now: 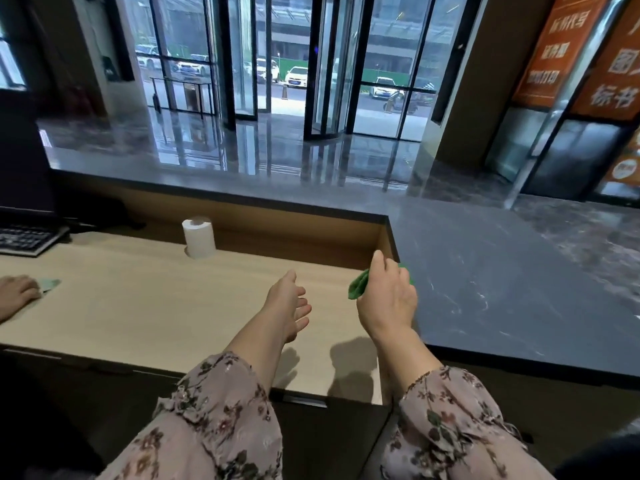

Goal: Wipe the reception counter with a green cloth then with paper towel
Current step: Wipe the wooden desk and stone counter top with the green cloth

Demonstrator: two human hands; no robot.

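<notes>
The green cloth [357,288] is bunched in the right hand [388,301], just right of the picture's centre, toward 4 o'clock. The fingers curl round it, so only a folded corner shows at the hand's 9 o'clock side and a sliver at its 1 o'clock side. The hand sits over the line where the wooden desk [138,306] meets the dark stone reception counter [502,289]. Whether the cloth touches either surface cannot be told.

At 9 o'clock from the right hand, near it but apart, the left hand [290,306] hovers over the wooden desk. Its fingers are loose and spread, and it holds nothing. Both forearms come out of floral sleeves [221,420] at 6 o'clock.

The reception counter fills the 3 o'clock side and runs on as a raised ledge across the back of the desk. A paper towel roll [198,237] stands upright on the desk at 10 o'clock from the left hand, close to the back panel.

At the far 9 o'clock edge another person's hand [17,294] rests on a pale sheet [50,284]. Above it are a keyboard [26,239] and a dark monitor [20,168]. At 12 o'clock are glass doors [277,64] with parked cars [297,77] beyond, and orange signs [616,64] hang at 2 o'clock.
</notes>
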